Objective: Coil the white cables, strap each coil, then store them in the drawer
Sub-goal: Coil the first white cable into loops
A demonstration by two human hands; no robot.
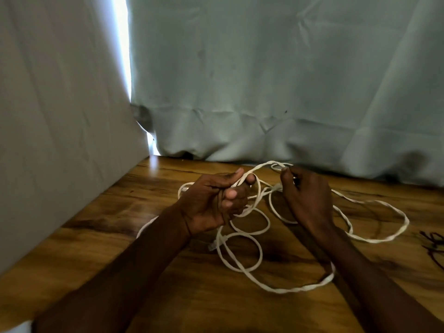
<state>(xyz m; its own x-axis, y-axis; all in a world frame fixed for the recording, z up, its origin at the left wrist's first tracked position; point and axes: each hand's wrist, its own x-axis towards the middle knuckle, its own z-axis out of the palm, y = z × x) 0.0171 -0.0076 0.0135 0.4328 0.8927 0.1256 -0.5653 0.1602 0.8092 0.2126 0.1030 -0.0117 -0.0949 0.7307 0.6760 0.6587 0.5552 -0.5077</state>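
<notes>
A long flat white cable (242,265) lies in loose tangled loops across the wooden table (168,296). My left hand (213,203) grips a bundle of its strands between thumb and curled fingers, a little above the table. My right hand (302,193) pinches a small loop of the same cable at its fingertips, near the table's back edge. One clear plug (212,247) rests on the wood below my left hand. A wide loop trails off to the right. No drawer is in view.
Pale green curtains (264,80) hang along the table's back edge, and a grey one (60,116) covers the left side. Dark thin straps or cords (434,246) lie at the table's right edge. Bare wood stretches along the front.
</notes>
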